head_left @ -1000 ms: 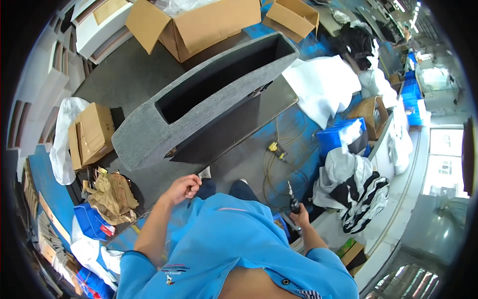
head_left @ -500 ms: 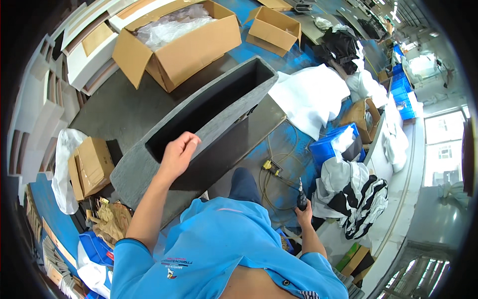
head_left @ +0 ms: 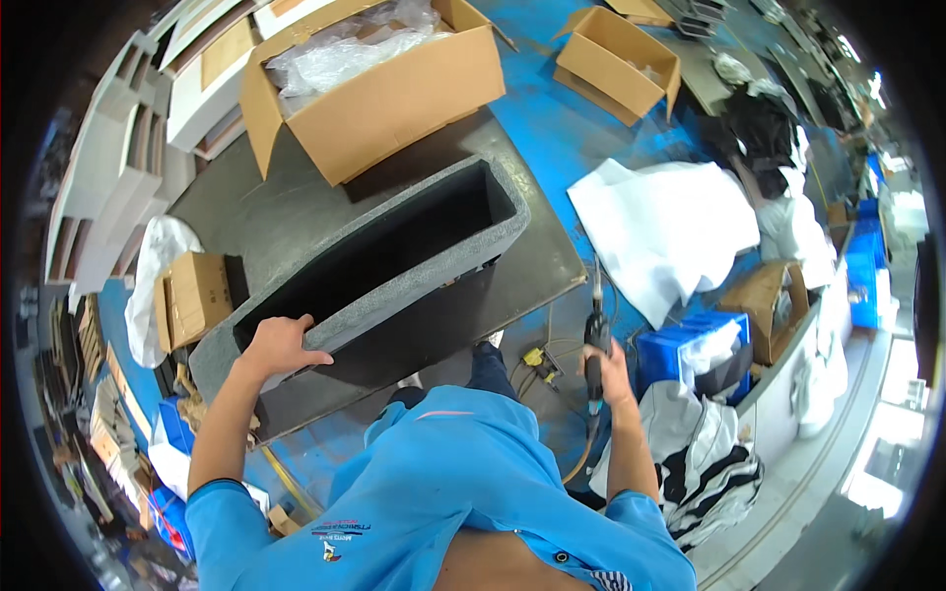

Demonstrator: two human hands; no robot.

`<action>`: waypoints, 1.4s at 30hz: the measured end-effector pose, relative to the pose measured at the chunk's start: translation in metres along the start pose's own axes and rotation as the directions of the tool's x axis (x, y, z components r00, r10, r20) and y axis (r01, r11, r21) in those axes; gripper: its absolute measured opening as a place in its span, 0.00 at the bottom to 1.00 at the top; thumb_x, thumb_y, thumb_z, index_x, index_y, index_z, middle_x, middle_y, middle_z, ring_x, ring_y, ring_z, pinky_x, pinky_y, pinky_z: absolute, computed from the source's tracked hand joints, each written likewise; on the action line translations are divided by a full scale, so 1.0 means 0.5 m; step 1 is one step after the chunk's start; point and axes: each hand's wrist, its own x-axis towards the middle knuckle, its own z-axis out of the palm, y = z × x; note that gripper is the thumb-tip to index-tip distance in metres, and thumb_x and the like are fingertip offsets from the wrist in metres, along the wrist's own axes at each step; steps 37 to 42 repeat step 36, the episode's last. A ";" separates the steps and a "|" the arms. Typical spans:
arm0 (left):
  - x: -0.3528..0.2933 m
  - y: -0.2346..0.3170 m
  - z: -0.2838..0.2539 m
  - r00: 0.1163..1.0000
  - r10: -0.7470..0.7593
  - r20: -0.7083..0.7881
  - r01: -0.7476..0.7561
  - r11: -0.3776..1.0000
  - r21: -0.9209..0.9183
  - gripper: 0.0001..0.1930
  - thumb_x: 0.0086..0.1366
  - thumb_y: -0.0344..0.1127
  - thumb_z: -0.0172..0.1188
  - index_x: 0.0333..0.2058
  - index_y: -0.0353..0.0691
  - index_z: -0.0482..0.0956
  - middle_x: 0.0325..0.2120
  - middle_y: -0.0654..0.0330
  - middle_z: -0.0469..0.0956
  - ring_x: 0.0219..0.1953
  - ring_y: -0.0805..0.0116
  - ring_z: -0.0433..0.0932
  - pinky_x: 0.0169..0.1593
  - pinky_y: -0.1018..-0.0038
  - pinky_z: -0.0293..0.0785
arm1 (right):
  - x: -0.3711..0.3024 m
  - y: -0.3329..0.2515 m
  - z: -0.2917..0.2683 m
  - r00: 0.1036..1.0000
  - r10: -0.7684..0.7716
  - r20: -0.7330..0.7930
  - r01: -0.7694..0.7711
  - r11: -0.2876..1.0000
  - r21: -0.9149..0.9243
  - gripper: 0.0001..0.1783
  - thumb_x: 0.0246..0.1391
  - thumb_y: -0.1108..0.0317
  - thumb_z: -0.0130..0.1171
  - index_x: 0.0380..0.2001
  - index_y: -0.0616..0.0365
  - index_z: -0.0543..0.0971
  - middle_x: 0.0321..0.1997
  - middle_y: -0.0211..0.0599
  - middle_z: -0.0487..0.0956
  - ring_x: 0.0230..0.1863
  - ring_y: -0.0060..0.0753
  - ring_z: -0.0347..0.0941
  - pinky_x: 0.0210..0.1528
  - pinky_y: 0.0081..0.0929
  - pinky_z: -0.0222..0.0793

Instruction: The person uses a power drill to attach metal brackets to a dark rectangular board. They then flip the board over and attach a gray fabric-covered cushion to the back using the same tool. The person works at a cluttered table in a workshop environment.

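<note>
A long grey open-topped box (head_left: pixel 424 258) with a rough, felt-like surface and a dark hollow inside lies slanted on the dark worktable (head_left: pixel 547 261). My left hand (head_left: pixel 279 348) grips its near rim toward the left end, with the fingertips over the edge and the thumb along the outer side. Off to the right, beyond the table's corner, my right hand (head_left: pixel 613 370) is wrapped round a black power screwdriver (head_left: pixel 595 335). Its bit points away from me and a tan cord or hose trails from its lower end. My left fingertips are partly hidden by the hand.
Beyond the box stands a large carton (head_left: pixel 399 108) holding clear plastic wrap. A smaller carton (head_left: pixel 616 64) sits far right, another carton (head_left: pixel 197 295) at left. White sheeting (head_left: pixel 665 227), a blue bin (head_left: pixel 680 350) and striped cloth (head_left: pixel 714 483) lie at right. A yellow connector (head_left: pixel 540 364) with cable rests on the floor.
My right hand has raised the screwdriver from low at my side toward the table corner. The view has shifted, and my left hand sits nearer the box's left end.
</note>
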 end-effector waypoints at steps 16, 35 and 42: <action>-0.020 0.085 0.019 0.968 -0.029 0.248 0.002 0.994 0.109 0.27 0.57 0.61 0.60 0.27 0.37 0.84 0.24 0.48 0.81 0.34 0.47 0.81 0.40 0.58 0.76 | 0.284 -0.355 0.281 0.905 -0.082 0.417 0.128 0.988 -0.083 0.22 0.52 0.64 0.67 0.47 0.61 0.73 0.30 0.34 0.77 0.24 0.27 0.79 0.23 0.22 0.74; 0.176 0.181 0.246 0.986 0.152 -0.067 -0.094 0.178 -0.980 0.14 0.70 0.38 0.44 0.30 0.36 0.73 0.23 0.62 0.71 0.28 0.70 0.69 0.35 0.71 0.68 | -0.108 -0.514 0.209 0.903 -0.095 0.419 0.416 0.443 -0.794 0.23 0.50 0.68 0.66 0.48 0.61 0.71 0.30 0.36 0.75 0.32 0.30 0.71 0.37 0.27 0.68; 0.217 0.183 0.264 0.977 0.174 0.122 0.106 0.101 -0.989 0.13 0.70 0.39 0.43 0.34 0.37 0.73 0.24 0.64 0.71 0.27 0.73 0.67 0.34 0.74 0.66 | -0.108 -0.552 0.242 0.925 0.051 0.376 0.334 0.362 -0.870 0.22 0.51 0.67 0.67 0.46 0.61 0.71 0.28 0.41 0.75 0.31 0.34 0.72 0.36 0.29 0.68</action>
